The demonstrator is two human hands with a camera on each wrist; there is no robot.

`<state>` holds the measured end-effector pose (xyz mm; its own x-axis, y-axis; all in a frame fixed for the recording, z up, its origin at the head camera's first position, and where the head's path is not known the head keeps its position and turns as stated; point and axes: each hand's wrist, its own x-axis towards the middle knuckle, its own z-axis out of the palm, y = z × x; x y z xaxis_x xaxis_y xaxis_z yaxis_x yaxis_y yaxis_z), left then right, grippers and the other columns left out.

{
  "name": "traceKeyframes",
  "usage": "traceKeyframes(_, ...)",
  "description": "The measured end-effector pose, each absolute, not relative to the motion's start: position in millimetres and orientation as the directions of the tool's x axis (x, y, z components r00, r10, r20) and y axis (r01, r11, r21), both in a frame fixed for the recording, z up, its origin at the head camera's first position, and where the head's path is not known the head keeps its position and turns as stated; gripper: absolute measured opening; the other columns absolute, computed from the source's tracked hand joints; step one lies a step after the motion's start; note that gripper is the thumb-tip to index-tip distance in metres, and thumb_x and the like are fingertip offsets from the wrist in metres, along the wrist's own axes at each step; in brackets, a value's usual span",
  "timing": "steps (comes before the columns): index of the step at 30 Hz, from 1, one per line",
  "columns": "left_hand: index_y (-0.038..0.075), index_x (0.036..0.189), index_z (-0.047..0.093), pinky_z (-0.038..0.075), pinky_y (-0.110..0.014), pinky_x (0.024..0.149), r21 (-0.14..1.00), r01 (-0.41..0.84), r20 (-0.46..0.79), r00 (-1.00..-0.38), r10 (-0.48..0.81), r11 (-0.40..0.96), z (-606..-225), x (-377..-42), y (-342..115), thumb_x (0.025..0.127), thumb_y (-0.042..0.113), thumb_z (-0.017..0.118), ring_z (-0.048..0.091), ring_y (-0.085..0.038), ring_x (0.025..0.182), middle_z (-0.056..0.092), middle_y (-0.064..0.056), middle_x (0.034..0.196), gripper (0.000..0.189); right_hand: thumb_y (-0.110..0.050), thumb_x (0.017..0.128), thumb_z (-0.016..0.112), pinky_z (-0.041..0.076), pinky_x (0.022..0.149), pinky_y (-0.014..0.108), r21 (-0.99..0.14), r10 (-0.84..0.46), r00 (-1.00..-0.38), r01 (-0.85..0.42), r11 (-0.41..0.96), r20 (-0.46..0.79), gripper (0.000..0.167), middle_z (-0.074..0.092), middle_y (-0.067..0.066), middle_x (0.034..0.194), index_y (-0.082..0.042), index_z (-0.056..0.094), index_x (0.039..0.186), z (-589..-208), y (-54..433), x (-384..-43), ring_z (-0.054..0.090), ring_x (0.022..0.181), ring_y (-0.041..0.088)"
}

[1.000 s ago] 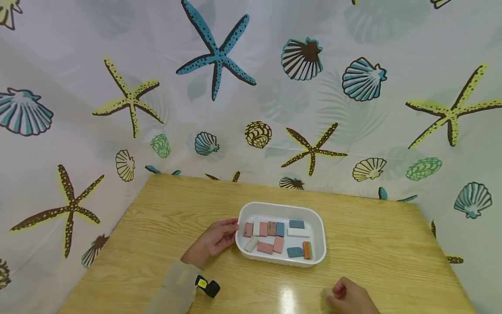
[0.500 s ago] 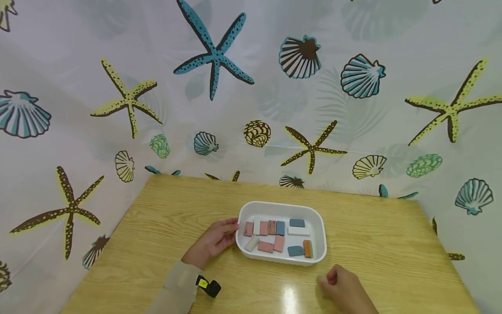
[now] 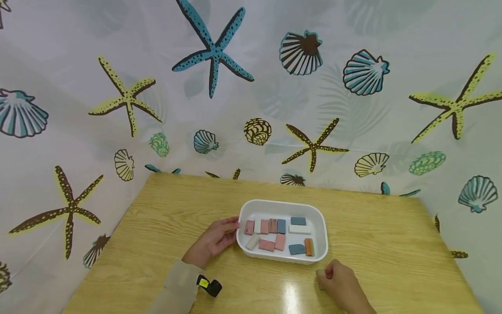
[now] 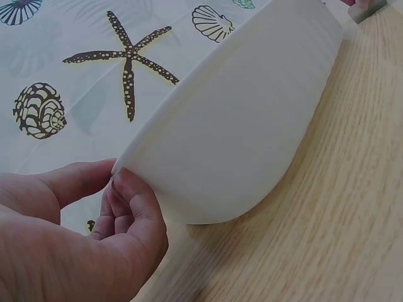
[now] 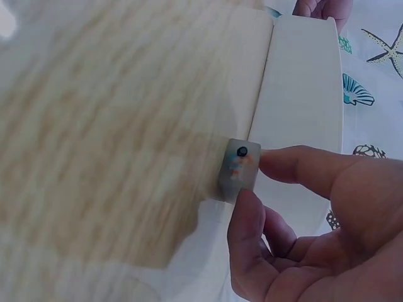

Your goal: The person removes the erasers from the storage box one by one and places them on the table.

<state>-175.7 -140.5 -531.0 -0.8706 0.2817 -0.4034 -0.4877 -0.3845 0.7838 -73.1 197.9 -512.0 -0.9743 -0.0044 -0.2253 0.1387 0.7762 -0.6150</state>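
My left hand (image 3: 213,240) pinches the left rim of a white plastic tray (image 4: 233,126) between thumb and fingers. Inside the tray lie several small block erasers: pink ones (image 3: 267,245), blue ones (image 3: 296,249), white ones (image 3: 300,229) and an orange-green one (image 3: 308,247). In front of the tray's right corner, my right hand (image 3: 344,282) holds a small greyish eraser (image 5: 239,171) between thumb and fingers. That eraser bears a faint coloured print with a black dot. In the head view the hand covers part of it.
The tray stands on a light wooden table (image 3: 188,200). Behind and beside the table hangs a white cloth (image 3: 243,100) printed with starfish and shells. A black strap with a small device (image 3: 209,285) sits on the left wrist.
My right hand has moved forward and slightly left, bringing the greyish eraser nearer the tray. The left hand keeps its place on the rim.
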Motion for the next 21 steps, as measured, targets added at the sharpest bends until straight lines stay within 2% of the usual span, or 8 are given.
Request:
traceKeyframes(6, -0.006, 0.133, 0.041, 0.049, -0.024, 0.073, 0.78, -0.48, -0.396, -0.875, 0.277, -0.401, -531, -175, -142, 0.092, 0.002, 0.055, 0.056, -0.014, 0.084, 0.055, -0.015, 0.112, 0.044, -0.013, 0.08, 0.066, 0.043, 0.056, 0.03, -0.613, -0.004, -0.968, 0.154, 0.775, -0.249, 0.02, 0.051, 0.005, 0.074, 0.001, 0.053, 0.085, -510, 196, -74, 0.047, 0.065, 0.017)
traceKeyframes(12, -0.007, 0.133, 0.04, 0.049, -0.023, 0.071, 0.77, -0.479, -0.398, -0.877, 0.27, -0.423, -531, -174, -144, 0.092, 0.001, 0.054, 0.055, -0.013, 0.083, 0.054, -0.015, 0.113, 0.044, -0.013, 0.083, 0.063, 0.046, 0.056, 0.029, -0.621, 0.002, -0.965, 0.169, 0.765, -0.261, 0.019, 0.053, 0.006, 0.076, 0.003, 0.053, 0.086, -511, 193, -73, 0.05, 0.065, 0.017)
traceKeyframes(15, -0.006, 0.133, 0.04, 0.049, -0.023, 0.071, 0.768, -0.483, -0.406, -0.875, 0.264, -0.42, -532, -174, -144, 0.092, 0.001, 0.054, 0.055, -0.013, 0.083, 0.054, -0.015, 0.113, 0.044, -0.018, 0.085, 0.064, 0.046, 0.058, 0.03, -0.63, 0.008, -0.964, 0.179, 0.756, -0.265, 0.023, 0.054, 0.006, 0.077, 0.003, 0.055, 0.086, -511, 193, -71, 0.05, 0.067, 0.017)
traceKeyframes(21, -0.006, 0.133, 0.04, 0.048, -0.024, 0.074, 0.773, -0.486, -0.398, -0.872, 0.283, -0.408, -532, -176, -142, 0.092, 0.002, 0.054, 0.055, -0.013, 0.085, 0.052, -0.017, 0.118, 0.044, -0.021, 0.089, 0.061, 0.049, 0.062, 0.033, -0.609, 0.043, -0.98, 0.155, 0.778, -0.194, 0.024, 0.059, 0.004, 0.08, 0.003, 0.059, 0.09, -499, 196, -64, 0.056, 0.073, 0.017)
